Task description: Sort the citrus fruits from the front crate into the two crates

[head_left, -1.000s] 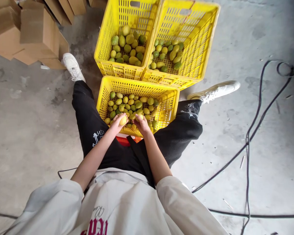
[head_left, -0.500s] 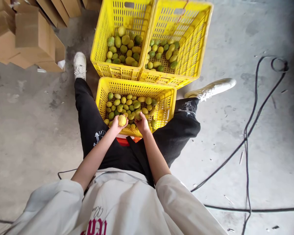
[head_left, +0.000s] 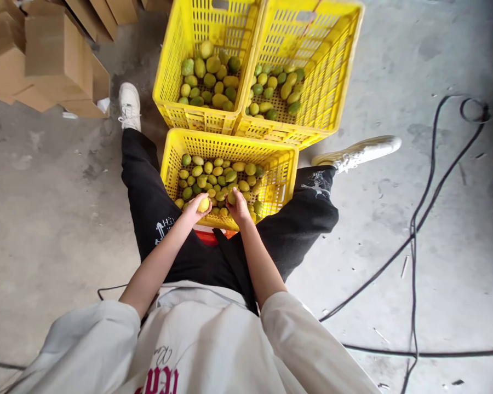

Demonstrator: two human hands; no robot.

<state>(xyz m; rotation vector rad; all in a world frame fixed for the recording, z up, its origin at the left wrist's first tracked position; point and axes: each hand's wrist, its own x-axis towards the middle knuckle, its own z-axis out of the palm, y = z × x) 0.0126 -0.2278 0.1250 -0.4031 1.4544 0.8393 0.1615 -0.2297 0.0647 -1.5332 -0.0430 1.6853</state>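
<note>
Presently a yellow fruit (head_left: 204, 204) is cupped in the curled fingers (head_left: 199, 198) of the left hand (head_left: 194, 208), just above the near rim of the nearest crate (head_left: 285, 180). Beside it, a greener fruit (head_left: 231, 196) is pinched by the right hand (head_left: 239, 207), touching the heap. Two further crates (head_left: 332, 82) lie beyond, farther from both hands.

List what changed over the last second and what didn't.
Little moved. The left hand keeps its yellow fruit at the near crate rim. The right hand keeps gripping a fruit among the pile. The three crates and both feet stay put; only the camera shifted slightly.
</note>
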